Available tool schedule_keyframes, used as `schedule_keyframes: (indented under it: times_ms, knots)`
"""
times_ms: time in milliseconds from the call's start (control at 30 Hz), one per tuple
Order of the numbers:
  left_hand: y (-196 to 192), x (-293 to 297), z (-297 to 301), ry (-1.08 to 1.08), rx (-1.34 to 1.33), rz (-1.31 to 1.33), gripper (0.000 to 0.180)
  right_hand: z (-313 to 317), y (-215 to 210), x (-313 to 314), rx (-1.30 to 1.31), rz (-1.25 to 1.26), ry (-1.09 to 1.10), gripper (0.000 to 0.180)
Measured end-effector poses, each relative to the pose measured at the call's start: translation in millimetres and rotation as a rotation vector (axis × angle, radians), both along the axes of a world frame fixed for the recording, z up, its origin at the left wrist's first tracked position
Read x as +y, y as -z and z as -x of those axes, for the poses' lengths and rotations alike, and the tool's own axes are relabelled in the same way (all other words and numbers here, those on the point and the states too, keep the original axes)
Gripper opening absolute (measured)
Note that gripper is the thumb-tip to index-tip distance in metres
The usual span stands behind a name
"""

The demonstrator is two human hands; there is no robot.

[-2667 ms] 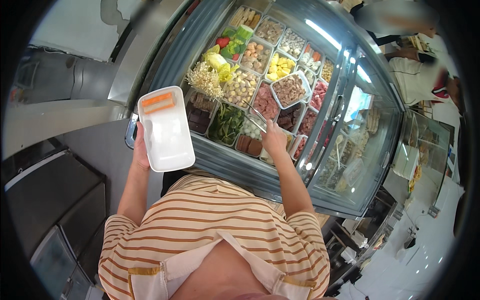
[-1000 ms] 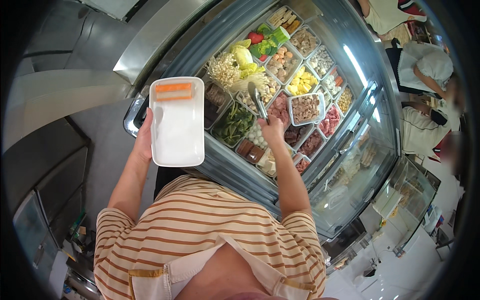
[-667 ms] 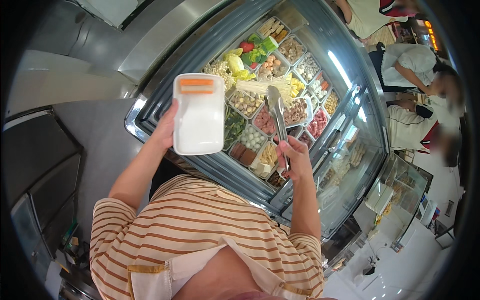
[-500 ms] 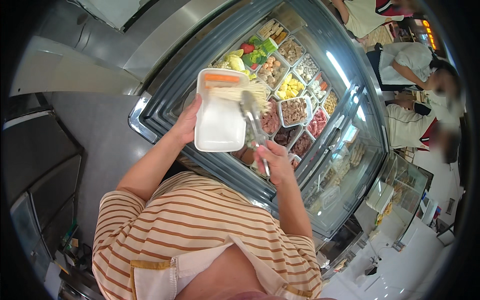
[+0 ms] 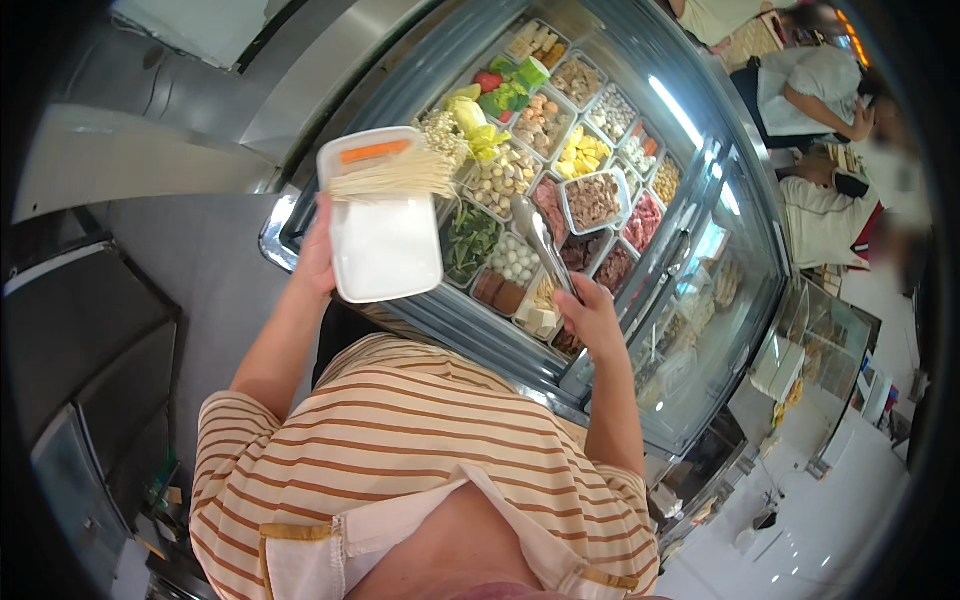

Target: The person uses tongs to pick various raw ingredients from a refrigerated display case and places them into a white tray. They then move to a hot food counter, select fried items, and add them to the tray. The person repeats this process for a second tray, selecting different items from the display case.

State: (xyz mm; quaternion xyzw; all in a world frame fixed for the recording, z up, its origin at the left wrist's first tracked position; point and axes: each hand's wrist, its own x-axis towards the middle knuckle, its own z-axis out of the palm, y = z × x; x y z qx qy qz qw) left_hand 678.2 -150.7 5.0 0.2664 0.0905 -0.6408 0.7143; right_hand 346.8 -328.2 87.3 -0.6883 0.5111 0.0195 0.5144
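Note:
My left hand (image 5: pixel 317 252) grips the left edge of a white rectangular tray (image 5: pixel 387 262). Across the tray's far half lie an orange stick (image 5: pixel 374 152) and a bundle of thin enoki mushrooms (image 5: pixel 390 182), whose ends hang over the right rim. Metal tongs (image 5: pixel 541 238) are in my right hand (image 5: pixel 594 318), fingers wrapped round them. Nothing shows in the tongs' tips, which are over the food containers near the mushroom pieces (image 5: pixel 500 178) and pink meat. Below the tongs sit small white eggs (image 5: pixel 513 258) and pale tofu-like cubes (image 5: pixel 540 318).
An open display chest (image 5: pixel 480 340) holds several containers, among them leafy greens (image 5: pixel 470 240), yellow pieces (image 5: pixel 583 152) and a raised box of brown meat (image 5: pixel 594 200). Sliding glass (image 5: pixel 690 330) covers its right side. Other people (image 5: pixel 815 95) are beyond it at the upper right.
The tray has moved left, away from the containers, with the mushrooms and orange stick in it. The tongs have moved right, apart from the mushrooms they were next to.

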Motion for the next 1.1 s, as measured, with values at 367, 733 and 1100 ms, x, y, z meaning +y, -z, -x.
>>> schedule_keyframes:
  times_ms: [367, 733, 1100]
  knots:
    - [-30, 32, -11, -0.128, -0.177, -0.177, 0.071, -70, 157, -10, 0.546, 0.383, -0.315, 0.031]
    - [-27, 28, 1, -0.083, -0.094, -0.180, 0.071, -118, 160, -27, 0.473, 0.450, -0.231, 0.024]
    - [-26, 27, 0, -0.039, -0.083, -0.204, 0.072, -129, 186, -41, 0.473, 0.140, -0.031, 0.036]
